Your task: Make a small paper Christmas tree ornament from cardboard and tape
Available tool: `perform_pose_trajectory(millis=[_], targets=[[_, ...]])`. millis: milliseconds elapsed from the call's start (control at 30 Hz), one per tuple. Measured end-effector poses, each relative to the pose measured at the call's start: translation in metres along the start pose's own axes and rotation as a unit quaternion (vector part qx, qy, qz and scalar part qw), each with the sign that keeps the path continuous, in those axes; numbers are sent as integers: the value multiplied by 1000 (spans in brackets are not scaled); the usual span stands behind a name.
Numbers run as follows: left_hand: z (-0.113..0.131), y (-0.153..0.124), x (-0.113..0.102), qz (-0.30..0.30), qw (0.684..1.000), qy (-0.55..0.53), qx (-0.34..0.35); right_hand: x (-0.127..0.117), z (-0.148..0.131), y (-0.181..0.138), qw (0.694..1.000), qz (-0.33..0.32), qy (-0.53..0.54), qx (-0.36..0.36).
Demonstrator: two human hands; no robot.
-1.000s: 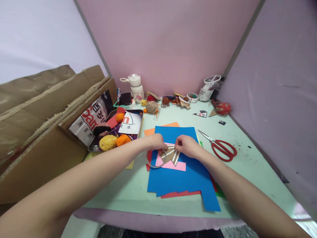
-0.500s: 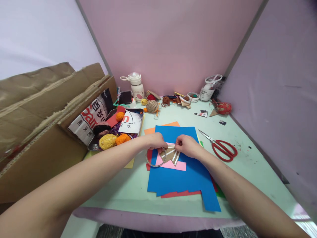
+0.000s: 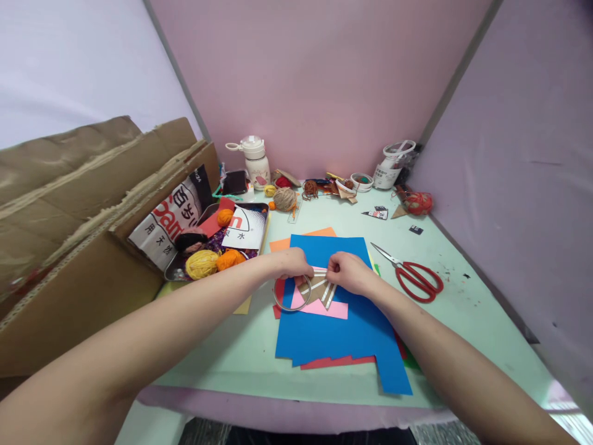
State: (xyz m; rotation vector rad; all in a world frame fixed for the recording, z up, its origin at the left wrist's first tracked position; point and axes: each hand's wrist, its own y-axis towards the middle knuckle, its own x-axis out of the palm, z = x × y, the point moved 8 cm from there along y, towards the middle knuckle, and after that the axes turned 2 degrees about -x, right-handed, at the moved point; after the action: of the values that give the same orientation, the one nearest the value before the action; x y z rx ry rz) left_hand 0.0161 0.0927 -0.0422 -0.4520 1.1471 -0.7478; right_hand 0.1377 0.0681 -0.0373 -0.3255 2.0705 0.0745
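A brown cardboard piece (image 3: 316, 290) with white tape-like strips across it lies on pink paper (image 3: 334, 309), above a blue sheet (image 3: 324, 334). My left hand (image 3: 294, 264) is closed at the cardboard's upper left, and a thin ring like a nearly used tape roll (image 3: 275, 300) hangs from its fingers. At the upper right of the cardboard, my right hand (image 3: 351, 272) pinches at the end of a white strip; its fingertips partly cover what they grip. Red and orange paper edges stick out beneath the blue sheet.
Red-handled scissors (image 3: 417, 281) lie open to the right. On the left, a tray (image 3: 266, 228) holds yarn balls and paper beside large cardboard sheets (image 3: 92, 290). A white bottle (image 3: 257, 164), yarn balls (image 3: 285, 199) and a plastic cup (image 3: 386, 173) line the back.
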Motion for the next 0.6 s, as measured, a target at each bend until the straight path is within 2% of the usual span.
perform_pose_trajectory(millis=[267, 600], targets=[[4, -3, -1, 19, 1000, 16, -6, 2, 2, 2, 1000, 0, -9, 16], [8, -5, 0, 6, 1000, 3, -15, -2, 4, 2, 999, 3, -14, 30]])
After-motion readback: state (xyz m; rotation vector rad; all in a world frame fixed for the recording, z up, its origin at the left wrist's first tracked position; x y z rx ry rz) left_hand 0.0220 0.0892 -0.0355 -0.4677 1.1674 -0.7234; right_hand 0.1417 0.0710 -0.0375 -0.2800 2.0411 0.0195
